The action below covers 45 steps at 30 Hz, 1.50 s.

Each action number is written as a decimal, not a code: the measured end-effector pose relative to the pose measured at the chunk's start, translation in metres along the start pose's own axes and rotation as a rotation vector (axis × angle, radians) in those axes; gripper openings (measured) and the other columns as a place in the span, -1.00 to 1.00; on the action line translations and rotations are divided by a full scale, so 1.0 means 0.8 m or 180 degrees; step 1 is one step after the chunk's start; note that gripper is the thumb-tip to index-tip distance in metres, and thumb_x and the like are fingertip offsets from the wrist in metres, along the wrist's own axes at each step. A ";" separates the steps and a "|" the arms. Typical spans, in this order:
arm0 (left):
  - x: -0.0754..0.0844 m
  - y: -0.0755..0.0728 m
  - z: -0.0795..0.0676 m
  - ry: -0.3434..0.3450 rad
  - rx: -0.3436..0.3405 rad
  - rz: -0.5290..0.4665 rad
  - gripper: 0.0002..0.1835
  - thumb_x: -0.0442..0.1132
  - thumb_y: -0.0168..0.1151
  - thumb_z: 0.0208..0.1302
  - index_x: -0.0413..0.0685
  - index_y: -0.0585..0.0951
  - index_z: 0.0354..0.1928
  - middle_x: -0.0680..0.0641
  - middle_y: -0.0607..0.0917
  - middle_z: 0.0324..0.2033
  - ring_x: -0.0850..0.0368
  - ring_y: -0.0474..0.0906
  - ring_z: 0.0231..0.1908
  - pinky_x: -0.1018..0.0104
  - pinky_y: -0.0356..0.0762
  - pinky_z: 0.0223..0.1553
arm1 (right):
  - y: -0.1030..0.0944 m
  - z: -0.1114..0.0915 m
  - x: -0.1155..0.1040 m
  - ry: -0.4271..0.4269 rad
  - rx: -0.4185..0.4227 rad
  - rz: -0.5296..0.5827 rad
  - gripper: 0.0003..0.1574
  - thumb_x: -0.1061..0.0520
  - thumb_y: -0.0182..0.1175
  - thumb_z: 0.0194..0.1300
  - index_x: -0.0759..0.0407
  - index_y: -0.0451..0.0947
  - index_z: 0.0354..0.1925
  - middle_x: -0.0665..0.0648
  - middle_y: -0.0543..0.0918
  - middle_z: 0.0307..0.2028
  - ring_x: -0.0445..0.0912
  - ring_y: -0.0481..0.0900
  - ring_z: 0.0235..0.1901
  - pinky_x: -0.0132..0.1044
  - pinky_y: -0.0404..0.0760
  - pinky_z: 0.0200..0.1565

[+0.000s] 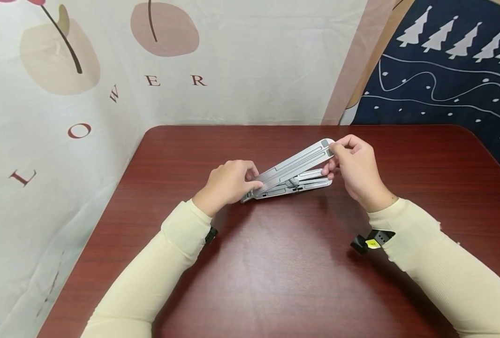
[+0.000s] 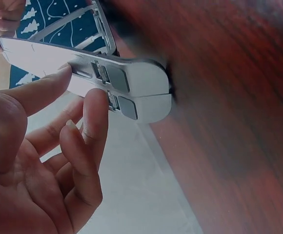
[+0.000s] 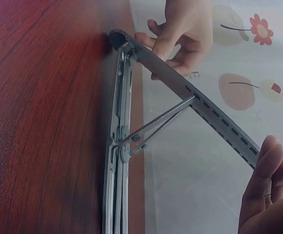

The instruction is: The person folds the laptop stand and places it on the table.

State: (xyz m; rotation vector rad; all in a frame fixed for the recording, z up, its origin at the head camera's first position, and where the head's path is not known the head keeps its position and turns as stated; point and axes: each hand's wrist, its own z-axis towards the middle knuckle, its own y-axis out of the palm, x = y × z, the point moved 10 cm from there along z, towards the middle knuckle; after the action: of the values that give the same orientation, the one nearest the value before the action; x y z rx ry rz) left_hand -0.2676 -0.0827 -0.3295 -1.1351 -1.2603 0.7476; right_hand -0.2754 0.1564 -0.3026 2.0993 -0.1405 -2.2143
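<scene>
A silver folding laptop stand point(image 1: 297, 165) rests on the table, its two long sides close together. Its upper arm slopes up to the right from the hinged end, over the lower base bars point(image 1: 317, 182). A thin support strut point(image 3: 158, 120) joins arm and base in the right wrist view. My left hand point(image 1: 229, 184) holds the low hinged end between thumb and fingers, near the grey rubber pads point(image 2: 128, 107). With thumb and fingers, my right hand point(image 1: 357, 166) pinches the raised end of the upper arm.
The brown wooden table point(image 1: 250, 281) extends around the stand. Behind it hangs a pale printed cloth point(image 1: 254, 61), with a dark blue tree-patterned cloth point(image 1: 440, 89) at the right. A black strap point(image 1: 378, 237) is on my right wrist.
</scene>
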 end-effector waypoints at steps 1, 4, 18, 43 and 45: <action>-0.001 0.000 0.001 -0.0006 0.0000 -0.0001 -0.67 0.24 0.26 0.02 0.27 0.56 -0.26 0.30 0.62 -0.41 0.27 0.54 -0.36 0.19 0.43 -0.37 | 0.000 0.000 0.000 -0.0004 0.0003 -0.0007 -0.94 0.27 0.00 0.27 0.26 0.33 -0.35 0.06 0.50 -0.80 -0.14 0.50 -0.82 -0.40 0.46 -0.71; -0.002 0.001 0.005 -0.0018 -0.0019 0.0004 -0.68 0.23 0.26 0.02 0.28 0.57 -0.26 0.32 0.62 -0.42 0.26 0.54 -0.36 0.19 0.42 -0.37 | -0.001 0.000 -0.001 -0.0006 0.0023 -0.0020 -0.94 0.28 -0.01 0.27 0.25 0.32 -0.37 0.06 0.50 -0.80 -0.14 0.52 -0.81 -0.40 0.46 -0.71; -0.002 0.001 0.017 -0.0075 -0.0112 0.0072 -0.73 0.22 0.28 0.01 0.36 0.62 -0.28 0.36 0.67 -0.35 0.22 0.57 -0.32 0.18 0.43 -0.34 | -0.003 0.003 -0.001 0.0081 -0.0081 -0.0204 -0.91 0.21 0.05 0.30 0.23 0.37 -0.32 0.09 0.52 -0.75 -0.10 0.56 -0.76 -0.35 0.52 -0.67; -0.011 0.002 0.021 -0.0181 -0.0099 -0.0073 -0.76 0.26 0.27 -0.01 0.46 0.63 -0.30 0.35 0.66 -0.37 0.26 0.55 -0.32 0.21 0.42 -0.34 | -0.028 0.027 0.073 0.0561 -0.1108 -0.2081 -0.70 0.18 0.16 0.21 0.24 0.45 -0.08 0.21 0.51 -0.52 -0.12 0.43 -0.68 -0.27 0.46 -0.64; -0.012 0.003 0.019 -0.0192 -0.0110 -0.0096 -0.76 0.25 0.27 -0.01 0.45 0.63 -0.29 0.34 0.66 -0.36 0.26 0.56 -0.31 0.20 0.42 -0.34 | -0.025 0.028 0.080 0.0533 -0.1307 -0.2340 -0.68 0.18 0.18 0.20 0.20 0.47 -0.05 0.23 0.49 -0.50 -0.10 0.43 -0.69 -0.25 0.47 -0.65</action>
State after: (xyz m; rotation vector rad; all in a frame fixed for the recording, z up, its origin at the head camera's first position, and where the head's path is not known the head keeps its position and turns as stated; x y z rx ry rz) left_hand -0.2840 -0.0869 -0.3362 -1.1263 -1.3427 0.7449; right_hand -0.3009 0.1684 -0.3674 2.2854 1.1601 -2.0756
